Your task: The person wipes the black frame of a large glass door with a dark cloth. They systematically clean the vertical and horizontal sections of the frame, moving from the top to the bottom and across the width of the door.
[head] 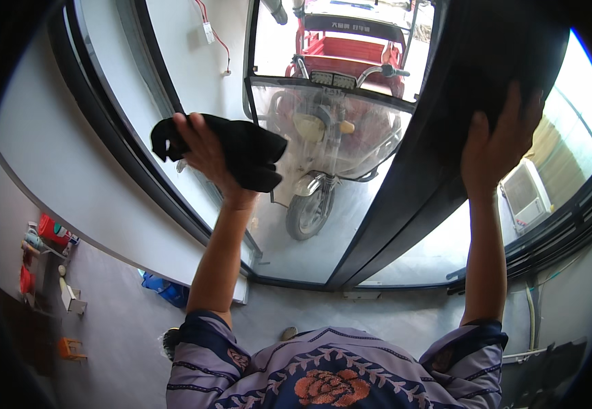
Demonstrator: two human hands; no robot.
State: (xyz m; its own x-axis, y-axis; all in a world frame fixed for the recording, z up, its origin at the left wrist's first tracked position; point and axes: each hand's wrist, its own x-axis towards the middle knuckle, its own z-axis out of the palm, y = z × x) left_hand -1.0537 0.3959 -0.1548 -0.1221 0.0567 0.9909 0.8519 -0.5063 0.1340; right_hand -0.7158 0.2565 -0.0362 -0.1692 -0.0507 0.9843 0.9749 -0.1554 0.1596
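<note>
My left hand (205, 156) holds a bunched black cloth (256, 153), its ends sticking out on both sides of the fingers. Behind the cloth is the glass pane (270, 260) of a dark-framed door; whether the cloth touches the glass cannot be told. On the right, my right hand (501, 145) is raised with fingers spread against the broad dark frame (403, 179). It appears to hold nothing, and its fingertips fade into shadow.
Beyond the glass stands a red cargo tricycle (347, 56) with a clear windshield. A blue bucket (165, 290) sits below the white ledge (106, 214). An orange stool (71, 348) is at lower left. An air-conditioner unit (526, 194) shows through the right-hand glass.
</note>
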